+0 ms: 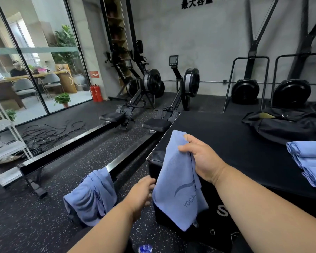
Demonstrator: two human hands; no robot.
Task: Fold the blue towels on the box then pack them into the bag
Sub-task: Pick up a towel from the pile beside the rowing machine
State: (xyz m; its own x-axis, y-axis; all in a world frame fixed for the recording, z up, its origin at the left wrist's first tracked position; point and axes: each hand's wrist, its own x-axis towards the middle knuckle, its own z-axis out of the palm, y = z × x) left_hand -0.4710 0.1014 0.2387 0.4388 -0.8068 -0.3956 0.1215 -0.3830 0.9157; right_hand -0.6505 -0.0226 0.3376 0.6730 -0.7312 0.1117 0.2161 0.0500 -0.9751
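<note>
My right hand grips the top of a blue towel marked YOGA, which hangs down over the near left corner of the black box. My left hand is at the towel's lower left edge, fingers relaxed and touching or nearly touching the cloth. A pile of unfolded blue towels drapes over the end of a rowing machine rail to the left. Three folded blue towels are stacked on the box at the right. The black bag lies open at the far right of the box.
Two rowing machines run along the floor left of the box, their rails close to my left arm. A white shelf stands at far left beside loose black cables. A blue bottle cap shows at the bottom edge.
</note>
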